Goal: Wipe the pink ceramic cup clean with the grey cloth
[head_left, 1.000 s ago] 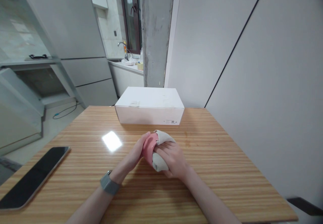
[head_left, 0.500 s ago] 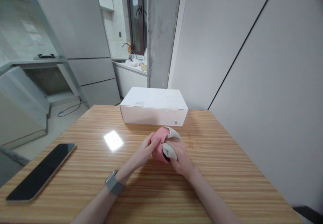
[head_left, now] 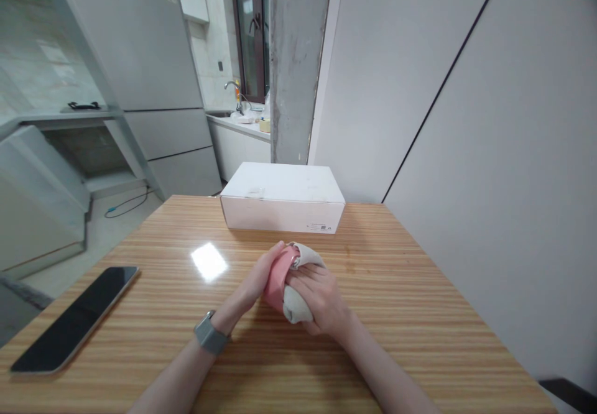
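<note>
Close above the table, in the middle of the head view, my left hand (head_left: pixel 259 275) is wrapped round the left side of a glossy pink cup (head_left: pixel 276 285). The cup is tilted, its mouth facing right toward my other hand. A pale grey-white cloth (head_left: pixel 297 306) is bunched in the mouth and folds out over the rim. My right hand (head_left: pixel 321 296) grips this cloth, its fingers pressed into the opening. Those fingertips and the cup's inside are hidden, as are some left fingers behind the cup. A grey-banded watch sits on my left wrist.
A white box (head_left: pixel 282 212) stands at the far side of the wood-grain table (head_left: pixel 410 314). On the left lies a black-screened phone or tablet (head_left: pixel 77 321). A pale wall (head_left: pixel 489 184) runs along the right; a sink counter (head_left: pixel 240 125) is behind.
The cup and both hands shifted up and right, then came back down left. The left thumb lay across the cup midway and is now at its far side. The cloth has turned against the rim.
</note>
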`<state>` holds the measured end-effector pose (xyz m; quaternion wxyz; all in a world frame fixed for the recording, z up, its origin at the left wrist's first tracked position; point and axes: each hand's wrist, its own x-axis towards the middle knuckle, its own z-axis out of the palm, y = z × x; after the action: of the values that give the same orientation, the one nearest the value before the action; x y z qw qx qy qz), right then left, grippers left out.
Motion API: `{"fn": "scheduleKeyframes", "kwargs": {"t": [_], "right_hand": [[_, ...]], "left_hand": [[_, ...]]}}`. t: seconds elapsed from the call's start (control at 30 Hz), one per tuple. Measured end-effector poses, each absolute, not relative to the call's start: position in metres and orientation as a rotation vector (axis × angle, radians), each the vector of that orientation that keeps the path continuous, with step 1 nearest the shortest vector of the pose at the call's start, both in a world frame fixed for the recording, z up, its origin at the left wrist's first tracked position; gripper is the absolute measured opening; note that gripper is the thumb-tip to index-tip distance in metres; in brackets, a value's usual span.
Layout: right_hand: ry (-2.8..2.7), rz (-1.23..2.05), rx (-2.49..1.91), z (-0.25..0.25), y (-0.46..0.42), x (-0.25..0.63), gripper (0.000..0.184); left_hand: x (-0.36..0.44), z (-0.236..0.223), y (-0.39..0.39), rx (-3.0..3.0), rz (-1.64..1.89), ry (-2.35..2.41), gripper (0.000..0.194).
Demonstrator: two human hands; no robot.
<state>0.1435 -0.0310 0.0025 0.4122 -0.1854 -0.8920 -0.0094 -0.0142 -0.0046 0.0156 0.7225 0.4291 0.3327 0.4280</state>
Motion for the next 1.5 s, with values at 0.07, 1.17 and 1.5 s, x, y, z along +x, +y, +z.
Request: {"fn": "scheduleKeyframes", "kwargs": {"t": [0.07, 1.17, 1.5], "right_hand": [[-2.228, -0.004, -0.470, 0.001, -0.030, 0.142, 0.045], [-2.280, -0.198, -0.449, -0.001, -0.028, 0.153, 0.047], [-2.187, -0.022, -0.629, 0.003, -0.022, 0.162, 0.038]], "left_hand": [[-0.018, 0.013, -0.002, 1.068, 0.930, 0.824, 0.049], [-0.021, 0.023, -0.008, 1.265, 0.867, 0.849, 0.046], [-0.017, 0.012, -0.015, 1.185, 0.935, 0.720, 0.046]]}}
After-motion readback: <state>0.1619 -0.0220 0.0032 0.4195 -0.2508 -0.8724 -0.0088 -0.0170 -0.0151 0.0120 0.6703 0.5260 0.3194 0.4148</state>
